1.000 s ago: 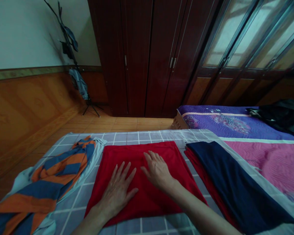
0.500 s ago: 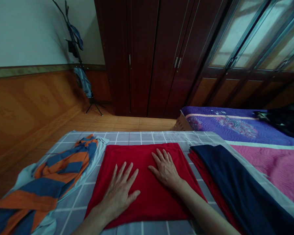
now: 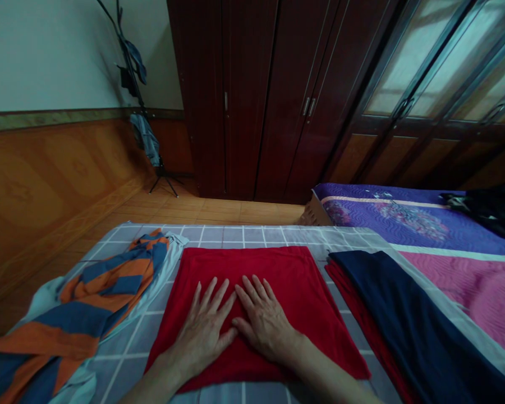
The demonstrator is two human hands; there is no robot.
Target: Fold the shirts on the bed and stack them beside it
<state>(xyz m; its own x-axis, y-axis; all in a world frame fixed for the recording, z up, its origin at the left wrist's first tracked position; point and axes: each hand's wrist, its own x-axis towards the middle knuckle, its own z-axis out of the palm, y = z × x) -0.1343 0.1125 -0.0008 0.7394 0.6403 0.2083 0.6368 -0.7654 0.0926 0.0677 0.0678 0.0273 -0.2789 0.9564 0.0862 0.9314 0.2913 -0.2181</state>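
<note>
A red cloth garment lies spread flat on the grey checked bed cover. My left hand rests palm down on its left half, fingers spread. Beside it my right hand also lies flat on the red fabric, near the middle, its thumb close to or touching the left thumb. Neither hand grips anything. To the right is a folded dark blue garment on top of a red one. An orange and blue striped garment lies crumpled on the left, over a pale blue cloth.
A second bed with a purple and pink cover adjoins on the right, with a dark cloth heap on it. Beyond the tiled floor stands a dark red wardrobe. A coat stand is in the far left corner.
My right hand has slid left and toward me across the red garment, ending beside the left hand. The left hand stays nearly in place. The garment's near right corner now shows.
</note>
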